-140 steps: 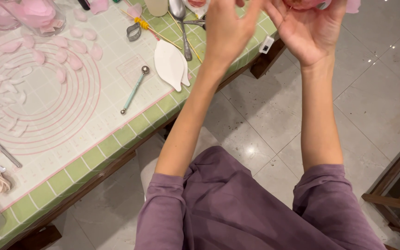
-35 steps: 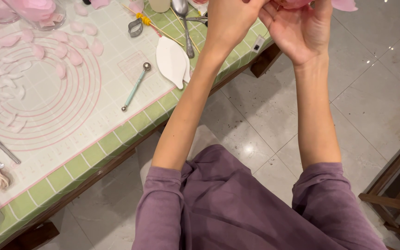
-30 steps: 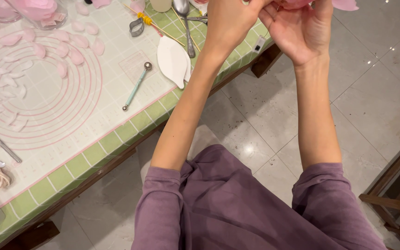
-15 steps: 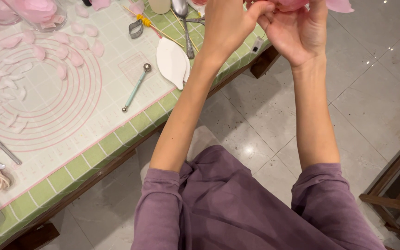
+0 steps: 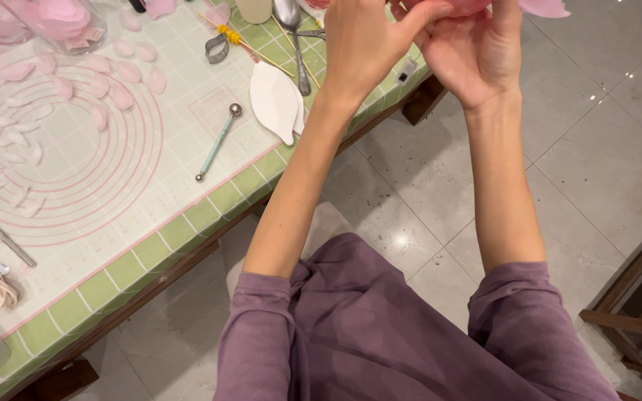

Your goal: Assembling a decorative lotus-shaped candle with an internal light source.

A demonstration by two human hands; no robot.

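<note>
Head view: pink flower (image 5: 477, 6) between left hand (image 5: 362, 44) and right hand (image 5: 473, 56).

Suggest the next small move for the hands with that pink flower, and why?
Probably lower it a little: both hands, left hand and right hand, pinch the pink flower at the top edge of view, mostly cropped, so the petals can't be checked.
</note>
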